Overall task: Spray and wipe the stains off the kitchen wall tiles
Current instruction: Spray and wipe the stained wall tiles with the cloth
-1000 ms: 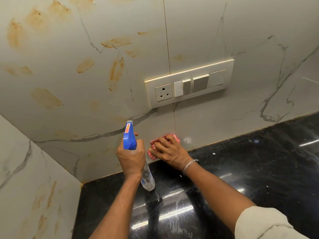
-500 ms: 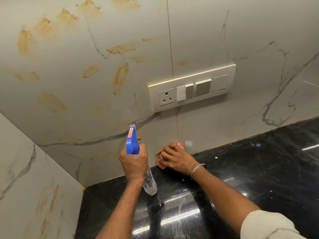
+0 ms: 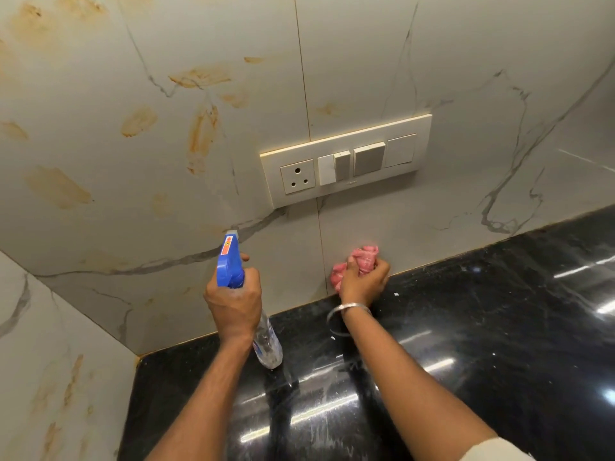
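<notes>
My left hand [image 3: 233, 304] grips a clear spray bottle [image 3: 268, 344] with a blue trigger head, its nozzle pointing at the marble-look wall tiles [image 3: 100, 227]. My right hand [image 3: 364, 277] clutches a bunched pink cloth [image 3: 362, 256] and holds it against the wall just above the counter edge, right of the tile joint. Several orange-brown stains [image 3: 201, 134] are smeared over the left tile, above and left of the bottle. More stains [image 3: 73, 377] mark the side wall at lower left.
A cream switch plate [image 3: 346, 161] with a socket and switches is fixed on the wall above my right hand. The glossy black stone counter [image 3: 466, 327] runs below the tiles and meets the side wall in the left corner.
My right hand has bunched the pink cloth up and lifted it against the wall, where before it lay flat on the cloth. The left hand and bottle stay much the same.
</notes>
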